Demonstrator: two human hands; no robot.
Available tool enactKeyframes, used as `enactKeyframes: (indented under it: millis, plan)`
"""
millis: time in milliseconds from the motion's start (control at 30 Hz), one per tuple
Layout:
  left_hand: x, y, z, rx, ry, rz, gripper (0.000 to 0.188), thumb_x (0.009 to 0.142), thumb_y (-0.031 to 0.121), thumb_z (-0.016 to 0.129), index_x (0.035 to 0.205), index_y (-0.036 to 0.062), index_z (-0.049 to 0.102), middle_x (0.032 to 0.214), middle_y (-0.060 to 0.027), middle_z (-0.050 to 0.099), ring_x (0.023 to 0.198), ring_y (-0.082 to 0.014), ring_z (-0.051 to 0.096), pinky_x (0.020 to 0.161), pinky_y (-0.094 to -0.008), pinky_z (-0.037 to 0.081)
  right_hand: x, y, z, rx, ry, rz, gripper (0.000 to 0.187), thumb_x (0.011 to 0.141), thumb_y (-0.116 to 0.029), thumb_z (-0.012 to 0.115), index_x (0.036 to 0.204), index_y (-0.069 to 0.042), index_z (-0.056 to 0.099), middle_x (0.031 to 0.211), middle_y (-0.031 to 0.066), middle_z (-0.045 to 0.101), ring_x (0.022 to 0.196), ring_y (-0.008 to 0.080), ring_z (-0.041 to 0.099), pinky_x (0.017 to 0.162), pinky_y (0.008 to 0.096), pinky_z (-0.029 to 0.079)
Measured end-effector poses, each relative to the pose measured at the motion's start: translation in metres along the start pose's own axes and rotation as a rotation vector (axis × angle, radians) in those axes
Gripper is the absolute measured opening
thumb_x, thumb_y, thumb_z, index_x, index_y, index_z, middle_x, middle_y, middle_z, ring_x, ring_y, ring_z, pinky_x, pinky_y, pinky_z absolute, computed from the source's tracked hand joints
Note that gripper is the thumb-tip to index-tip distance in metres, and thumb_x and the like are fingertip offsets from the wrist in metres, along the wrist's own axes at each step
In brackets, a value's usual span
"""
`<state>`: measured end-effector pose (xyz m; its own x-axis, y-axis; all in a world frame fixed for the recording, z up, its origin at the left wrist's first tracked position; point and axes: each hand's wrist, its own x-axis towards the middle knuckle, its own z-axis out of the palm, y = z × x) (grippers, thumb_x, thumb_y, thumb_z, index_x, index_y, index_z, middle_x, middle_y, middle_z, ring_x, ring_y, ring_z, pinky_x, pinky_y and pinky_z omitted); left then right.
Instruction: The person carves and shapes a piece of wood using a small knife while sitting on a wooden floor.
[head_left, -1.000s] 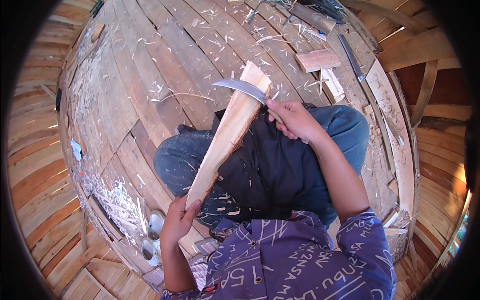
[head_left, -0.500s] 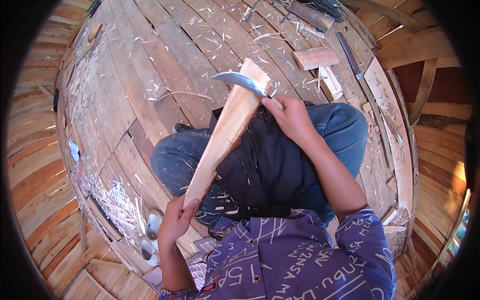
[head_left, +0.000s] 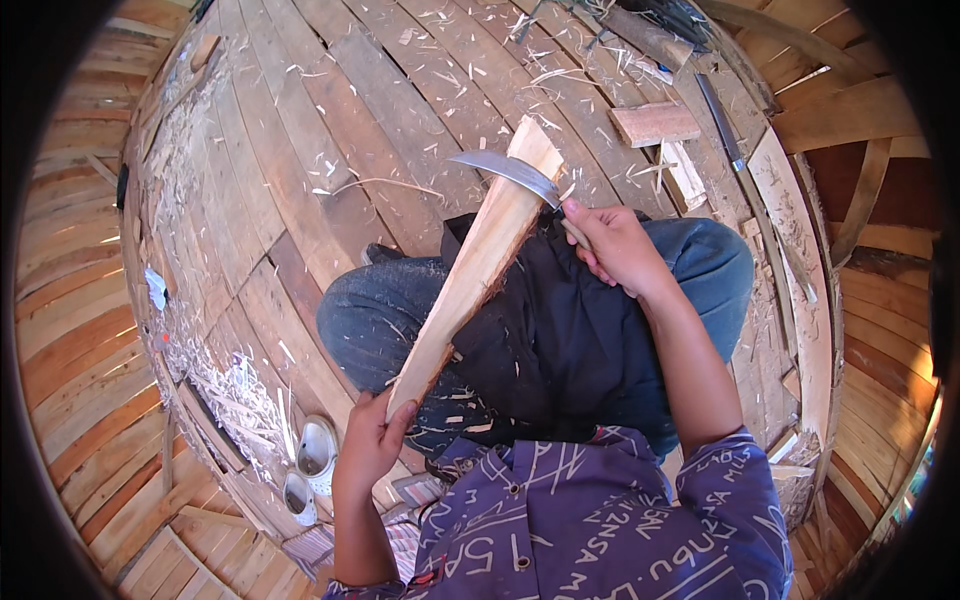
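A long wedge-shaped piece of pale wood (head_left: 470, 265) slants across my lap, wide at its far end and narrow near me. My left hand (head_left: 372, 437) is closed around the narrow end. In my right hand (head_left: 618, 245) is the short handle of a curved knife (head_left: 535, 180). Its shiny, sickle-like blade lies across the wood close to the wide end, tip pointing left. Under the wood, a black cloth (head_left: 545, 335) covers my lap, dotted with small shavings.
Shavings litter the plank floor (head_left: 330, 110), heaped at the left (head_left: 240, 400). A pair of pale shoes (head_left: 317, 450) stands at lower left. At the right lie a reddish wood block (head_left: 655, 123), a dark long tool (head_left: 720, 120) and a long pale board (head_left: 795, 230).
My right hand's grip on the knife handle has shifted, with the fingers lower and looser. The blade stays near the wide end. The whole view has moved slightly.
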<state>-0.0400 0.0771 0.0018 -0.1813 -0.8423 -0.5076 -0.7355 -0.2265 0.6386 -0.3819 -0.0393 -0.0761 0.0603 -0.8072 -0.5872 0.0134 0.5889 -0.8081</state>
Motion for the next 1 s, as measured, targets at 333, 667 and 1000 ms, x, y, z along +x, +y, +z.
enactKeyframes:
  millis: [333,667,1000]
  plan:
    - [0.005,-0.012,0.0,-0.136,-0.056,-0.056,0.024,0.096,0.02,0.058,0.103,-0.0018,0.064,0.068,-0.0091,0.06,0.066,-0.0187,0.054,0.063,-0.0332,0.045,0.003,0.016,0.018,-0.537,0.455,-0.509,0.042,0.09,-0.038,0.066,0.074,0.001,0.066,0.057,0.0186,0.061,0.051,0.0341,0.06,0.051,0.039,0.045]
    - [0.0,-0.004,0.002,-0.183,0.003,-0.092,0.024,0.096,0.017,0.059,0.107,-0.004,0.063,0.07,-0.0057,0.053,0.065,-0.0122,0.056,0.058,-0.0284,0.044,-0.011,0.003,0.007,-0.467,0.287,-0.367,0.036,0.086,-0.032,0.071,0.081,0.002,0.062,0.067,0.0199,0.061,0.065,0.0334,0.065,0.062,0.0386,0.049]
    - [0.0,-0.001,0.002,-0.134,0.042,-0.081,0.024,0.093,0.017,0.063,0.108,-0.0014,0.066,0.078,-0.0145,0.052,0.069,-0.0198,0.056,0.056,-0.0298,0.051,-0.02,0.003,0.02,-0.505,0.212,-0.637,0.028,0.085,-0.019,0.071,0.095,0.004,0.059,0.076,0.0178,0.063,0.071,0.0285,0.064,0.067,0.0349,0.049]
